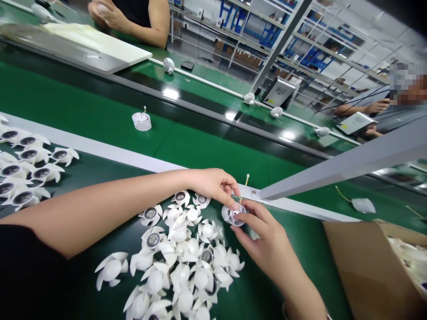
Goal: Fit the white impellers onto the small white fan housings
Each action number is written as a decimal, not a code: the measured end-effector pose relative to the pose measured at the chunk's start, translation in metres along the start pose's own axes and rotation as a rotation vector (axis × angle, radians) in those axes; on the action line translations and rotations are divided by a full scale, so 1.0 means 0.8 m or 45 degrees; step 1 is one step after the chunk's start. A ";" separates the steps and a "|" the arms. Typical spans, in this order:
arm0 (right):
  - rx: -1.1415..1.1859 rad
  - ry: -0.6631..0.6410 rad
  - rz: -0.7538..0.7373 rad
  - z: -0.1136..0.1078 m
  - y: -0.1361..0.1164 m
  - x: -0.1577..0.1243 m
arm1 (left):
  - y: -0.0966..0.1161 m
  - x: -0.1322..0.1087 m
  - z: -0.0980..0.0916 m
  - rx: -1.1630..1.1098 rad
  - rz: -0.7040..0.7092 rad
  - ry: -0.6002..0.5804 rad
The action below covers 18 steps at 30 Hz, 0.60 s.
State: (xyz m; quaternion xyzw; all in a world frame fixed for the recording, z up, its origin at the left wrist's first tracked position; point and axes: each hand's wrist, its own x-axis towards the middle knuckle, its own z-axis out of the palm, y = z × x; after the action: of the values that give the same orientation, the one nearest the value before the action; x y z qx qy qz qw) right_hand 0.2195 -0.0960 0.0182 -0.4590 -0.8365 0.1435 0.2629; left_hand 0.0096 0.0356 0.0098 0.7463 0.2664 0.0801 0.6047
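My left hand (211,184) and my right hand (263,238) both grip a small white plastic part (232,215) with a round hub and short vanes. A thin yellow-tipped wire (246,184) rises from it, close to my left fingertips. Just below my hands lies a loose heap of white plastic flippered pieces (180,262) on a dark green belt (83,275). Some show a dark round lens. A neater group of similar pieces (28,162) sits farther left, beyond my left forearm.
A grey metal bar (343,164) crosses above the belt at right. An open cardboard box (365,271) holding white pieces stands at lower right. A white cup with a wire (142,121) sits on the farther green belt (213,142). Two co-workers (133,20) (376,115) sit across the line.
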 end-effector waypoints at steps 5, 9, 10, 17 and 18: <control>-0.090 0.062 0.096 0.011 0.002 -0.005 | 0.002 0.005 0.004 0.122 -0.039 0.029; -0.046 0.003 0.071 -0.002 0.005 -0.004 | 0.013 -0.002 -0.002 0.281 -0.067 -0.018; -0.024 -0.066 0.056 -0.007 0.006 -0.004 | 0.017 -0.007 -0.007 0.334 -0.081 -0.059; -0.359 0.050 0.082 -0.018 0.024 -0.002 | 0.047 -0.041 -0.052 0.797 -0.395 -0.243; -0.395 0.144 0.157 -0.020 0.028 -0.002 | 0.047 -0.041 -0.053 0.813 -0.410 -0.234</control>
State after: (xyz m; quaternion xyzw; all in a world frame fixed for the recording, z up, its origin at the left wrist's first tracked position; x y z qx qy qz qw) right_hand 0.2453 -0.0854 0.0199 -0.5517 -0.8027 0.0025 0.2264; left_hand -0.0260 0.0513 0.0628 0.8499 0.3368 -0.1705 0.3678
